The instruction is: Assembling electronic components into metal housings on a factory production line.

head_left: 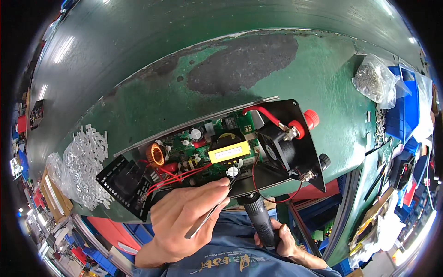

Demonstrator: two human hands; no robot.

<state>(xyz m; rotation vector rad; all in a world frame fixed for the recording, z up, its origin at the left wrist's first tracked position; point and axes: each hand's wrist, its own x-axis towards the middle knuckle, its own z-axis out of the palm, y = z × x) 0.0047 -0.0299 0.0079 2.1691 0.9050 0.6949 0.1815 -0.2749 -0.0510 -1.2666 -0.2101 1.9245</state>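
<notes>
The green workbench (pixel 327 78) is cut off at the top; along its near edge sits an opened black-cased device (pixel 229 152); the left hand (pixel 184 219) covers part of it, pinching tweezers (pixel 206 220), tips indistinct; the right hand (pixel 286 237) grips a black cylindrical tool (pixel 259 217), its tip hidden.
</notes>
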